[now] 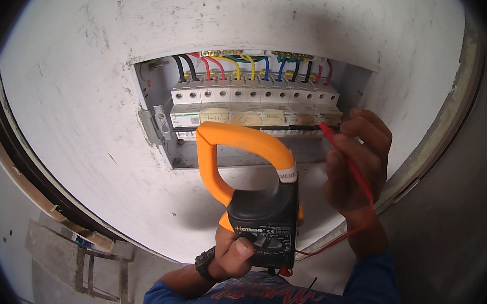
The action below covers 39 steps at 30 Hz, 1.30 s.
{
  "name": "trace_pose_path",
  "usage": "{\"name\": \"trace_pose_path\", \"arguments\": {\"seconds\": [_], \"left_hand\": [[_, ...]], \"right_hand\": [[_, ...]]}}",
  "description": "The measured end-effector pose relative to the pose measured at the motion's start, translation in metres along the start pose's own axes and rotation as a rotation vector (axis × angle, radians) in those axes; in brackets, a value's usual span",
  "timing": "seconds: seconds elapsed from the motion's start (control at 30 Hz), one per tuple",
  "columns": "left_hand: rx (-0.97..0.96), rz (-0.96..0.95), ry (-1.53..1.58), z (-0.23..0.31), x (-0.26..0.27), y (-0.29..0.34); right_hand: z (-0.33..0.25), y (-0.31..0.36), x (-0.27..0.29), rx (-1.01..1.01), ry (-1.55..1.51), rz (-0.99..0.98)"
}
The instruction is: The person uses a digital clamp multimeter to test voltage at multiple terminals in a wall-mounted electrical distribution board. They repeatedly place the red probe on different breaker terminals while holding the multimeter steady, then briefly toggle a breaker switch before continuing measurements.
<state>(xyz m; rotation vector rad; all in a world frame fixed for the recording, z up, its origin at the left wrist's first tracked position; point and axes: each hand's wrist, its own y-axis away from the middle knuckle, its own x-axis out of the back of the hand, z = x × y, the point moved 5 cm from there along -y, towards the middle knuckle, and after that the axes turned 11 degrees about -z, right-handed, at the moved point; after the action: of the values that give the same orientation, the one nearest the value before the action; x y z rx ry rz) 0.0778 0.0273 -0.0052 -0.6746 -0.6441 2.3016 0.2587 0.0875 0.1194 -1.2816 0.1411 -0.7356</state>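
Observation:
My left hand (235, 255) is wrapped round the lower body of a clamp meter (264, 215), black with a big orange jaw loop, its thumb near the dial. The meter is raised in front of an open breaker box. My right hand (362, 158) pinches a red test probe (333, 137). Its tip points at the right end of the row of circuit breakers (251, 98); whether it touches one I cannot tell. From the probe a thin red lead (340, 237) runs down and back to the meter's bottom. Yellowish handwritten labels (244, 119) stick to the breakers' fronts.
The breaker box (160, 132) is set into a scuffed white wall (82, 101). Black, red, yellow, blue and green wires (237, 67) enter the breakers from above, below brass terminal bars (222, 53). A wooden stool-like frame (102, 275) stands on the floor at lower left.

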Motion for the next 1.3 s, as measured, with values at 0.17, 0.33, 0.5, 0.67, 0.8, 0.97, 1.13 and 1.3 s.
{"name": "trace_pose_path", "arguments": {"seconds": [0.17, 0.33, 0.5, 0.67, 0.8, 0.97, 1.13, 1.3], "left_hand": [[0.010, 0.138, -0.144, 0.010, 0.006, 0.037], [0.003, 0.365, -0.111, 0.025, 0.021, 0.087], [-0.128, 0.563, -0.284, 0.032, 0.041, 0.114], [-0.088, 0.544, -0.297, 0.041, 0.044, 0.131], [-0.074, 0.535, -0.279, 0.051, 0.046, 0.140], [-0.067, 0.544, -0.234, 0.061, 0.052, 0.149], [-0.050, 0.526, -0.216, 0.065, 0.058, 0.153], [-0.014, 0.462, -0.236, 0.062, 0.064, 0.149]], "right_hand": [[-0.019, 0.008, -0.010, 0.092, -0.055, -0.138], [-0.033, 0.006, -0.039, 0.166, 0.180, -0.154], [-0.041, -0.015, -0.073, 0.211, 0.248, -0.100], [-0.053, -0.033, -0.102, 0.153, 0.320, -0.123], [-0.052, -0.031, -0.105, 0.135, 0.324, -0.160], [-0.060, -0.029, -0.107, 0.195, 0.374, -0.161], [-0.078, -0.038, -0.117, 0.144, 0.378, -0.120], [-0.087, -0.050, -0.123, 0.155, 0.413, -0.119]]}}
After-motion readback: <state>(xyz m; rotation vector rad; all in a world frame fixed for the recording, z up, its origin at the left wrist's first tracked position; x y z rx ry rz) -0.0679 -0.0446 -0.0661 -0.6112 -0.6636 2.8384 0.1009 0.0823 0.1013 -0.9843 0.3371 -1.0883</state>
